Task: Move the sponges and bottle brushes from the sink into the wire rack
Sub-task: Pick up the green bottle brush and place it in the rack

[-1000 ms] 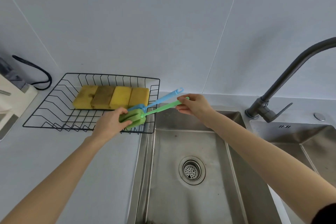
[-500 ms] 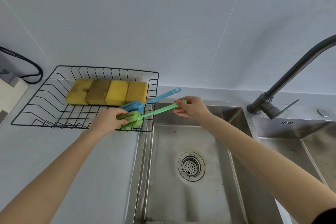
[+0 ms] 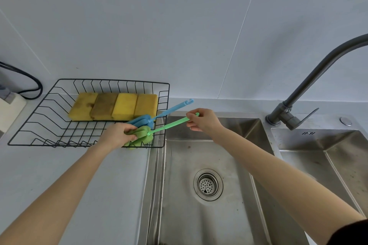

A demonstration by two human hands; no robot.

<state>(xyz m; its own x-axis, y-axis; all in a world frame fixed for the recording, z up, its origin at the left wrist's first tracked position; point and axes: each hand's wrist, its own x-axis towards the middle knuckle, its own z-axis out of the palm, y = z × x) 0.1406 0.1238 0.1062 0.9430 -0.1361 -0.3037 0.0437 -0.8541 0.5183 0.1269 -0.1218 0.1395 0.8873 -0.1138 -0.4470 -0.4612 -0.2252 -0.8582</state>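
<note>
A black wire rack [image 3: 29, 117] sits on the counter left of the sink [image 3: 199, 225]. Several yellow and brownish sponges [image 3: 113, 106] lie in a row at its back. A blue bottle brush [image 3: 171, 108] rests in the rack's right corner, its handle sticking out over the rim. The green bottle brush [image 3: 169, 125] lies just in front of it across the rim. My left hand [image 3: 117, 135] grips its green sponge head inside the rack. My right hand [image 3: 203, 120] pinches the end of its handle above the sink's back edge.
A dark faucet [image 3: 298, 93] rises at the right between two steel basins. The near basin shows a round drain [image 3: 208, 184]. A black cable [image 3: 29, 83] and a white appliance [image 3: 10, 107] are at the far left. Grey counter lies in front of the rack.
The green brush head has sunk a little lower into the rack's front right corner, both hands still on it. The view has shifted slightly.
</note>
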